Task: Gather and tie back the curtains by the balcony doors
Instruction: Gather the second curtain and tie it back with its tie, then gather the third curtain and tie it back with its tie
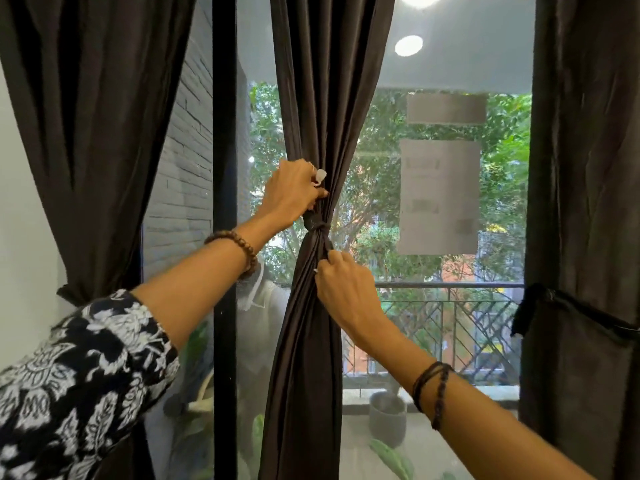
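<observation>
Dark middle curtain (pixel 311 98) being knotted at the tie (pixel 316 226).
Left hand (pixel 294 192) grips gathered folds above to keep them bunched; right hand (pixel 346 289) pinches fabric below, probably cinching.

The middle curtain (pixel 313 98) is dark brown, hanging in folds and cinched to a narrow waist by a dark tie (pixel 316 226) knotted between the two grips. The left curtain (pixel 93 133) and right curtain (pixel 585 168) are gathered too, a black band (pixel 568 306) round the right.
</observation>
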